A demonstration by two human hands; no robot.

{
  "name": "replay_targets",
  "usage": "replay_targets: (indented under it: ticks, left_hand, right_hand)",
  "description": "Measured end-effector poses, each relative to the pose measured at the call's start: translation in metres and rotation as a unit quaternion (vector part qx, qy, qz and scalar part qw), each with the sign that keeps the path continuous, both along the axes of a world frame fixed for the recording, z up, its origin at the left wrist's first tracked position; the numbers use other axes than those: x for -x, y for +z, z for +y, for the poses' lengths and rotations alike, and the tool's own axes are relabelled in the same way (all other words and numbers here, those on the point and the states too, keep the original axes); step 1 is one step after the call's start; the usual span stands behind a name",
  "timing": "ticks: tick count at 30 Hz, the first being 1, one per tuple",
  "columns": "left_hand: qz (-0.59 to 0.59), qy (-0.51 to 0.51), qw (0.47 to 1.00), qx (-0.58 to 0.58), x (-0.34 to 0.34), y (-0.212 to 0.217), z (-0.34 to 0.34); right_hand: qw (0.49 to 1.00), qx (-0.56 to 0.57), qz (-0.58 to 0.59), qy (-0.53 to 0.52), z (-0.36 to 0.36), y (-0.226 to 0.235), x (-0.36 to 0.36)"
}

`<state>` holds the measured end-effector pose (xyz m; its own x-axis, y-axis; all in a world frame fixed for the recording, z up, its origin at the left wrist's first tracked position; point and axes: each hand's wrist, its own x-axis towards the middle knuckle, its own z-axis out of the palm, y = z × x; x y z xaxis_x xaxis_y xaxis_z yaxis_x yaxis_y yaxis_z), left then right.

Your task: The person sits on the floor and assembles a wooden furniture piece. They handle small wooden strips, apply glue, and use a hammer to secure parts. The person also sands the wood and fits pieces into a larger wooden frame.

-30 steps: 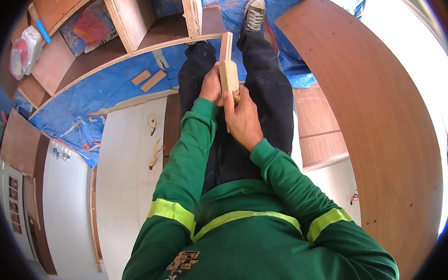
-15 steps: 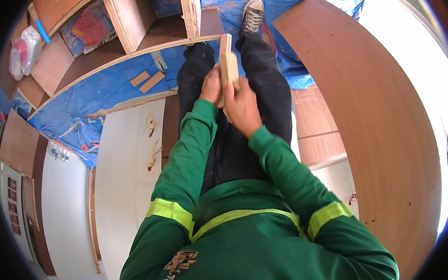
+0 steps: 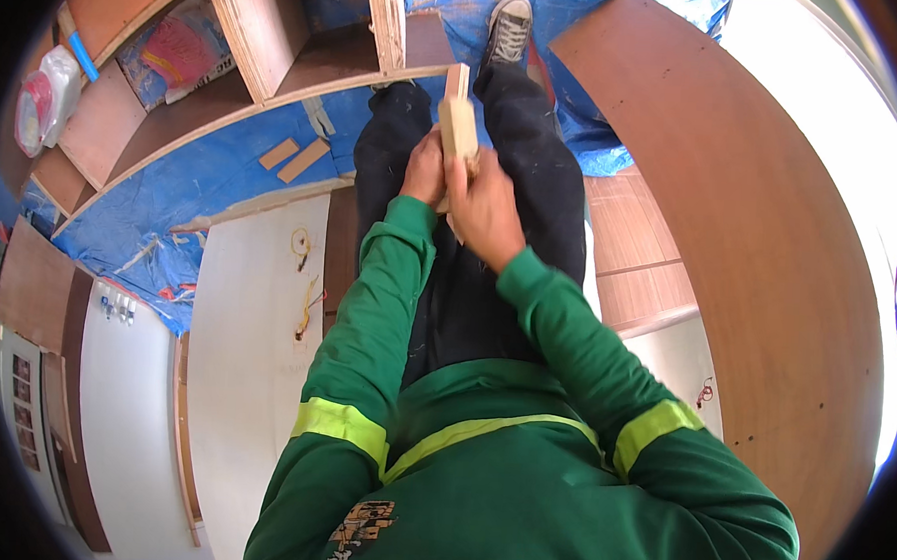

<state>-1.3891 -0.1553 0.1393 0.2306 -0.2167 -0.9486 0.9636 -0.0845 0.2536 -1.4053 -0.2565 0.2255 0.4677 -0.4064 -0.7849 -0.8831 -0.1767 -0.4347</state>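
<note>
Above my legs, my left hand (image 3: 425,171) is closed around a narrow wooden strip (image 3: 457,79), whose far end sticks out past my fingers. My right hand (image 3: 488,210) grips a pale wooden block (image 3: 458,128), which lies over the strip and covers much of it. Both hands are close together, with the right one slightly nearer to me. The fingertips of my left hand are partly hidden behind the block.
A wooden shelf frame (image 3: 269,37) with compartments stands ahead and to the left. Two small wood pieces (image 3: 304,162) lie on blue plastic sheeting (image 3: 223,175). A long curved brown panel (image 3: 762,214) runs along my right. Wires stick out of a white panel (image 3: 254,372) at left.
The pale block has shifted slightly away from me along the strip. Both hands keep their grips and stay in nearly the same place.
</note>
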Motion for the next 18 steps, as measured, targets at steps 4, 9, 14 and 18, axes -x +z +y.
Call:
replay_targets:
  ticks: [4,9,14,18]
  left_hand:
    - [0.111,-0.023,0.993,-0.022,-0.005,0.009,0.005]
    - [0.081,-0.067,0.993,-0.062,0.002,-0.013,0.005]
    - [-0.015,-0.060,0.997,-0.034,-0.004,0.002,-0.004]
    - [0.005,-0.027,1.000,-0.010,0.006,-0.006,0.007]
  right_hand:
    - [0.991,0.112,0.060,0.033,-0.048,-0.157,-0.058]
    - [0.987,0.126,0.084,0.046,-0.048,-0.159,-0.055]
    - [0.999,-0.011,0.031,0.009,-0.014,0.006,-0.003]
    - [0.999,0.020,0.029,0.010,-0.013,-0.039,-0.010]
